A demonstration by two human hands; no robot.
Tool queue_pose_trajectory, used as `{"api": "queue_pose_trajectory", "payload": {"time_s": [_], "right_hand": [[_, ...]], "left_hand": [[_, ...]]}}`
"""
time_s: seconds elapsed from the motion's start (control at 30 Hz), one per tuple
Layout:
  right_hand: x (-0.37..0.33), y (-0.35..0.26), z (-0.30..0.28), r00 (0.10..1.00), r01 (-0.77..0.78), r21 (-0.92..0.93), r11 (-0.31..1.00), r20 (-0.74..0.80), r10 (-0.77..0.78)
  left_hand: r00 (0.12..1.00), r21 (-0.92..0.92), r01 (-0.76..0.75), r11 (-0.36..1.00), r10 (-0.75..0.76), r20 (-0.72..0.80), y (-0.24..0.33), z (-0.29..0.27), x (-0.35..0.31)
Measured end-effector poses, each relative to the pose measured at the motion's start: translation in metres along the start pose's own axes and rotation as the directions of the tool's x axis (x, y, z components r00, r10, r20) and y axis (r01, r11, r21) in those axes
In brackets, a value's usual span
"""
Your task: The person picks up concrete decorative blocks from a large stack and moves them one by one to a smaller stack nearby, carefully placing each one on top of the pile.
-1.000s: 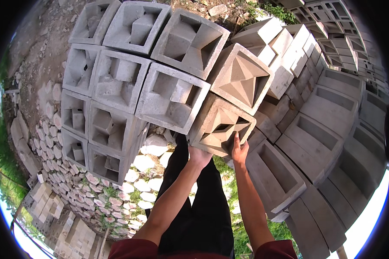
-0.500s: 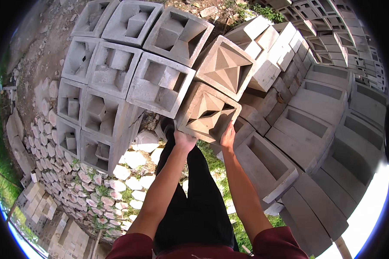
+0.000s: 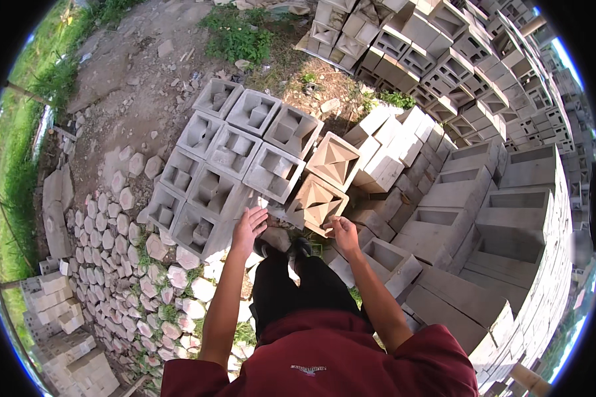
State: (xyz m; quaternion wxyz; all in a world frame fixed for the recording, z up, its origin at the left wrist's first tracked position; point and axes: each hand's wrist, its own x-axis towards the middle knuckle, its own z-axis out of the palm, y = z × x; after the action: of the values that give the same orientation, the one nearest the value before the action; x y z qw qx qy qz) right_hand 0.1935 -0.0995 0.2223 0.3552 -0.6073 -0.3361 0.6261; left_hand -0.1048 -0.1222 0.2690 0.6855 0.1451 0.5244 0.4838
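Note:
A tan decorative concrete block [image 3: 318, 204] with a pointed star-like relief stands at the front end of a row, below a similar tan block [image 3: 333, 162]. My right hand [image 3: 343, 235] is at its lower right corner, fingers loosely bent and apart; whether the fingertips still touch it is hard to tell. My left hand [image 3: 249, 229] is off the block, fingers spread and palm empty, beside the grey hollow blocks [image 3: 273, 173] stacked to the left.
Long hollow blocks [image 3: 444, 198] are stacked on my right. More blocks [image 3: 430, 46] rise in piles at the far right. Hexagonal pavers [image 3: 129, 278] cover ground at the left. Bare dirt [image 3: 132, 86] lies beyond, with a green plant [image 3: 238, 36].
My left hand has let go of the tan block and moved left, opening. My right hand has loosened at its corner. The view has drawn back, showing more ground; the block stays in the row.

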Motion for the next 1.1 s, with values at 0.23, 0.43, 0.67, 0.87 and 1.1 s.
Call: {"api": "queue_pose_trajectory", "payload": {"time_s": [0.23,0.43,0.67,0.87,1.1], "right_hand": [[-0.037,-0.050,0.052,0.963,0.087,-0.117,0.989,0.264,-0.054],[-0.025,-0.027,0.117,0.841,0.091,-0.204,0.975,0.539,0.034],[-0.072,0.011,0.242,0.587,0.266,-0.491,0.830,0.765,0.264],[-0.187,0.053,0.366,0.420,0.272,-0.530,0.803,0.816,0.397],[-0.317,0.146,0.461,0.146,0.389,-0.560,0.732,0.822,0.551]], "left_hand": [[0.924,-0.098,-0.172,0.980,0.126,-0.362,-0.012,-0.015,-0.126],[0.824,-0.085,-0.280,0.956,0.194,-0.533,-0.042,-0.053,-0.200],[0.556,-0.070,-0.533,0.843,0.287,-0.780,-0.079,-0.132,-0.306],[0.373,-0.164,-0.634,0.756,0.112,-0.921,-0.148,-0.188,-0.404],[0.155,-0.071,-0.658,0.750,0.042,-0.987,-0.188,-0.254,-0.506]]}}
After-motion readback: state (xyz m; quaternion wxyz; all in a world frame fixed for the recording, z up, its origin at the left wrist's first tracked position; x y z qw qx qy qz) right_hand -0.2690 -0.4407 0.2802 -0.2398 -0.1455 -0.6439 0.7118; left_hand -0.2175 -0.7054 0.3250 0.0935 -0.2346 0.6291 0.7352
